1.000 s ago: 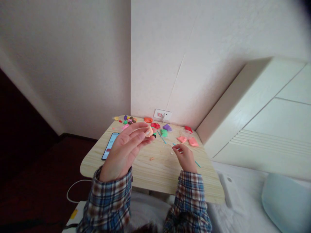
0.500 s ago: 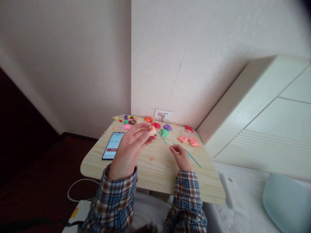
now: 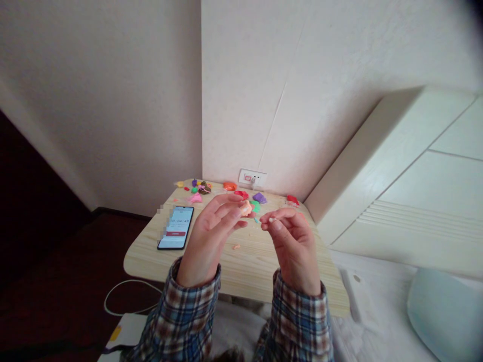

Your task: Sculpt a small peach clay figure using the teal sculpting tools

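Observation:
Between the thumb and fingers of my left hand (image 3: 211,234) is a small lumpy piece of peach modelling clay (image 3: 246,208), held above the table. My right hand (image 3: 292,241) is raised just to its right, thumb and fingertips pinched on a tiny pale bit of clay (image 3: 272,219). The two hands are apart. On the tabletop below lies a small peach scrap (image 3: 236,247). Behind the hands sit a green clay packet (image 3: 255,206), a purple one (image 3: 259,197) and a red one (image 3: 241,194). My right hand hides most of the teal stick.
A phone showing a timer (image 3: 175,229) lies on the left of the wooden table (image 3: 241,276). Small coloured clay pieces (image 3: 204,188) cluster at the back left. An orange packet (image 3: 230,186) and a red packet (image 3: 292,200) are near the wall, below a socket (image 3: 252,177).
My right hand has risen from the tabletop and turned, now pinching a tiny pale bit. My left hand has shifted slightly right with the peach clay, uncovering more of the phone.

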A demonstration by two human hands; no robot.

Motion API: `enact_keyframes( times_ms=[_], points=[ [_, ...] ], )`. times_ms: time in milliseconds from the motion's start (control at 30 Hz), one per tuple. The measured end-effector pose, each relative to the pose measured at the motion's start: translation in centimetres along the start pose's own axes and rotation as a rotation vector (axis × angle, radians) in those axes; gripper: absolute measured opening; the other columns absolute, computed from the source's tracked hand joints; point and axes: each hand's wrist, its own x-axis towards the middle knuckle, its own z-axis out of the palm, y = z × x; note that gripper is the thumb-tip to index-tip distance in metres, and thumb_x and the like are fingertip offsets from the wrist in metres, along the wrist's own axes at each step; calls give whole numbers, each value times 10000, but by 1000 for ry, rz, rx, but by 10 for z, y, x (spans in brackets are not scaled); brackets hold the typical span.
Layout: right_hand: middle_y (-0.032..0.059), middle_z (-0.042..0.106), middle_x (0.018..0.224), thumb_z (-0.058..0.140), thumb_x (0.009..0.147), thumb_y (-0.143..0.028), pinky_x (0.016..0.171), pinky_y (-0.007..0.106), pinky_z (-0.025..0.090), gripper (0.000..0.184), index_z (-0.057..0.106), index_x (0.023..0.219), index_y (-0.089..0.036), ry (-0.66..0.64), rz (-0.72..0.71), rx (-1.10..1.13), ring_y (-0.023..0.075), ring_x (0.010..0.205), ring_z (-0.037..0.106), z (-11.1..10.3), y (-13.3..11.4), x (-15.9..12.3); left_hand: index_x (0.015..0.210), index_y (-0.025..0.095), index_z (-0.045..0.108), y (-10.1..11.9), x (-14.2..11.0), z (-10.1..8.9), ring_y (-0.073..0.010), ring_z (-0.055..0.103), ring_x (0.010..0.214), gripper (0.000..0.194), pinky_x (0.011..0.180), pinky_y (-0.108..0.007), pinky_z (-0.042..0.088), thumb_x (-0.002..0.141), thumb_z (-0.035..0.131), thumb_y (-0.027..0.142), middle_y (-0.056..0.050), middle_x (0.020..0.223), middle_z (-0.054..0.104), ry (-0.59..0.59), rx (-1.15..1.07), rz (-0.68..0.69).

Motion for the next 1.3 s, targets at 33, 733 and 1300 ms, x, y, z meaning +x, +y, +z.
enact_keyframes(
  times_ms=[33, 733, 1300],
  points=[
    [-32, 650, 781, 674, 785, -216, 729, 235, 467, 24, 657, 793, -230, 5, -21, -4, 93, 745, 582, 2, -1, -1, 946, 180, 626, 0, -1, 1, -137, 647, 856, 191, 727, -215, 497, 772, 691, 226, -11, 873, 674, -13, -4, -2],
    [-23, 656, 779, 643, 807, -169, 718, 253, 505, 53, 649, 805, -221, 54, -160, -308, 115, 765, 617, 21, -20, -10, 980, 181, 601, 7, -9, 9, -137, 645, 872, 249, 724, -207, 554, 759, 707, 224, -7, 868, 658, -79, -123, -40],
    [3, 603, 833, 558, 873, -201, 750, 279, 455, 55, 587, 830, -219, 136, -248, -482, 141, 842, 574, 18, -33, -16, 986, 186, 601, 13, -17, 14, -134, 655, 835, 206, 736, -219, 552, 797, 676, 219, -7, 880, 656, -109, -137, -53]
  ],
)
